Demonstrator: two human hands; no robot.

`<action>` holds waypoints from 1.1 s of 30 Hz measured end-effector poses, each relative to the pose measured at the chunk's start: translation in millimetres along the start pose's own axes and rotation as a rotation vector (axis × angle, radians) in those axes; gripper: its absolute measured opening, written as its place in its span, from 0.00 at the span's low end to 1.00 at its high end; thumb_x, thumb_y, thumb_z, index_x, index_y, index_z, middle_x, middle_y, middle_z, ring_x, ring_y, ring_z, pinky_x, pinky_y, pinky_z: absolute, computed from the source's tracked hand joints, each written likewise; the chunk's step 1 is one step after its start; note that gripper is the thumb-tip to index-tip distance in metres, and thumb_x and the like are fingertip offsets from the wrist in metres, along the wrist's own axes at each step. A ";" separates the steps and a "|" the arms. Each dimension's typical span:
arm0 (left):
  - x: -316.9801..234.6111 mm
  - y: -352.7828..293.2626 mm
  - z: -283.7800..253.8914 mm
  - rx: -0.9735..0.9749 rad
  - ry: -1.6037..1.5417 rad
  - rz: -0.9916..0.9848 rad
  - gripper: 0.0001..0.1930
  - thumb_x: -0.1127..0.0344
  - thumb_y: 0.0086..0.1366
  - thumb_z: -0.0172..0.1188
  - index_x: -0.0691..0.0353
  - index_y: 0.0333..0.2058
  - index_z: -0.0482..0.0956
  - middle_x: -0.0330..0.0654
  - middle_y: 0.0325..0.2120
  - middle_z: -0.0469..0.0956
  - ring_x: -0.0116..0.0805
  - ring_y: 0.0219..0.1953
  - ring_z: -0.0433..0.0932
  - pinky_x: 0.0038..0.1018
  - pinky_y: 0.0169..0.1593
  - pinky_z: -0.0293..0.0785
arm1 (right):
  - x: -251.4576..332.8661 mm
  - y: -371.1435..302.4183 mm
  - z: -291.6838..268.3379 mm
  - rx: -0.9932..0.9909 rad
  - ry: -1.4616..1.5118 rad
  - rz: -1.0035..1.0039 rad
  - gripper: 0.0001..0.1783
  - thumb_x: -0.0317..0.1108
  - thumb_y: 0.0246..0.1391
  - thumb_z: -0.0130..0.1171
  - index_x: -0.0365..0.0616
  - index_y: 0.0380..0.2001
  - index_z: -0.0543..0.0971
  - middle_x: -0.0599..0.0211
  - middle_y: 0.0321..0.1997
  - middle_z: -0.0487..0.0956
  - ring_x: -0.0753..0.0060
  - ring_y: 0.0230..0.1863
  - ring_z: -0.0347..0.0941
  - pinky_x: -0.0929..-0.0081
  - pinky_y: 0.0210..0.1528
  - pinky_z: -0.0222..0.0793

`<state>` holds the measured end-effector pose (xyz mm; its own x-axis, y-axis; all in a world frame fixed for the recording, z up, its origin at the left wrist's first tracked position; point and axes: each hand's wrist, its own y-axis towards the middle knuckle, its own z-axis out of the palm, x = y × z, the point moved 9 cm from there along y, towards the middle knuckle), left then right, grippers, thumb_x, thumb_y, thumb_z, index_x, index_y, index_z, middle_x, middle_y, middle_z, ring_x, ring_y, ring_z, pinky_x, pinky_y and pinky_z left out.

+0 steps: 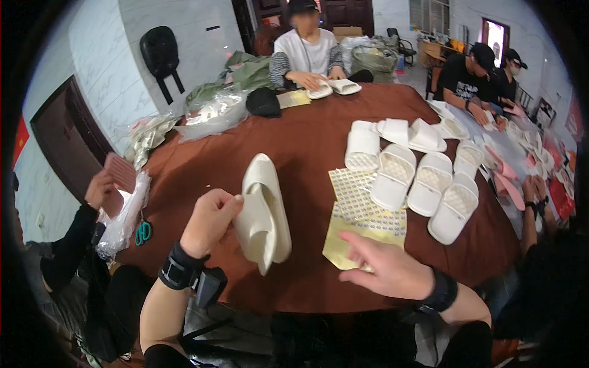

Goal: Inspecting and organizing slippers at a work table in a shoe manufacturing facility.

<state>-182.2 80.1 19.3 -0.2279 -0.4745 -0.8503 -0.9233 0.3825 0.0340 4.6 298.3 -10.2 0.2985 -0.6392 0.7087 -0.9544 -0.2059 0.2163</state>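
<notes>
Slipper [264,211] held in left hand [208,221], above open tablecloth [294,147].

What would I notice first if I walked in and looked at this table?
First, the cream foam slipper held up in the left hand above the brown round table. Next, the row of white slippers at right, beyond the yellow sticker sheets under the right hand.

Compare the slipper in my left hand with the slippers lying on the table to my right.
The held slipper is in the left hand, tilted on edge above the table; the table slippers lie flat. It is single; they sit in a cluster. Its smooth side shows; several of theirs show patterned soles. All are cream-white slides.
</notes>
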 end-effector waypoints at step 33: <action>-17.8 -97.9 150.0 0.016 0.721 0.700 0.19 0.61 0.53 0.68 0.63 0.40 0.73 0.48 0.38 0.71 0.47 0.41 0.73 0.39 0.45 0.71 | -43.1 -99.8 -142.9 -0.696 0.411 0.218 0.15 0.24 0.56 0.57 0.36 0.48 0.75 0.69 0.41 0.79 0.83 0.42 0.74 0.82 0.47 0.69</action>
<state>-41.4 170.0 -47.7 -0.8558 -0.5031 -0.1202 -0.5064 0.7675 0.3931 85.9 452.2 33.6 0.2092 -0.2625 0.9420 -0.8177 0.4814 0.3158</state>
